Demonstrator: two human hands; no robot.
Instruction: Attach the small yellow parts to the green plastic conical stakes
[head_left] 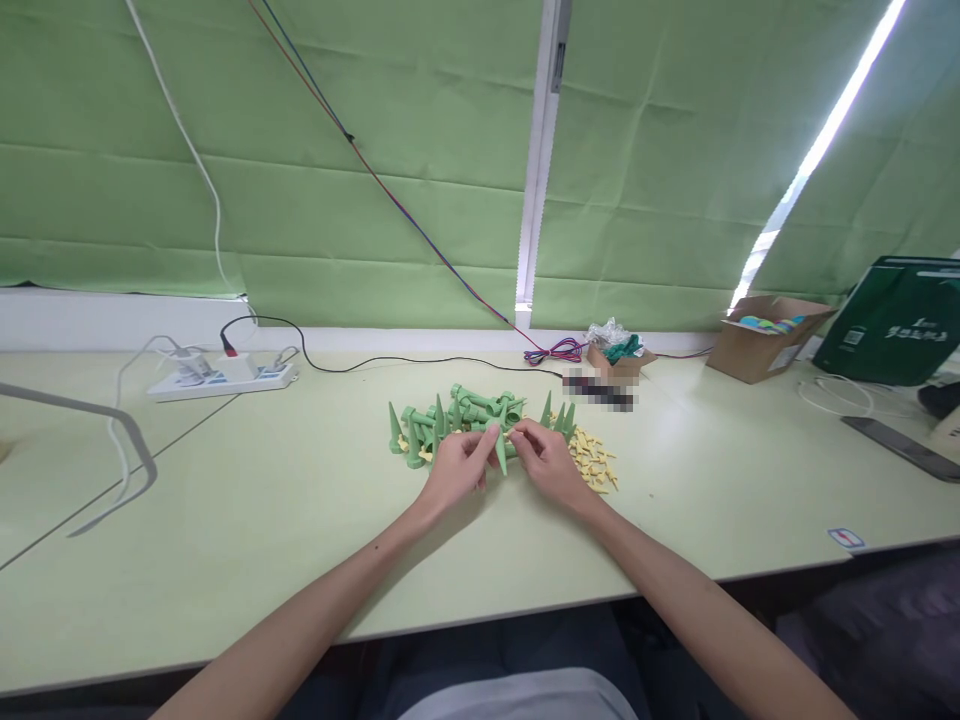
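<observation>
- The left hand (459,468) is reached in from the lower left, its forearm slanted up and inward over the pale green counter (300,540); the back of the hand is turned outward, with the thumb laid uppermost.
- By the left grip, closed between thumb and fingers, a pointed light-green plastic-looking spike (502,455) is clamped, held in front of the pile with its tip directed toward the person.
- The right hand (553,462) is brought in from the lower right, its forearm slanted up and inward; the knuckles are turned upward and the fingers are curled toward the left hand.
- The right grip is drawn together at the fingertips, just beside the spike; a trace of yellow is seen there, but whether a piece is clamped cannot be told.
- Light-green plastic-looking spikes and tubes (469,403) are heaped beyond the hands, some spikes being stood upright.
- Small pale-yellow pointed pieces (595,460) are scattered beside the right hand, on its outer side.
- Farther back, a white power strip (225,378) is placed to the left, and an open brown cardboard box (765,345) to the right.
</observation>
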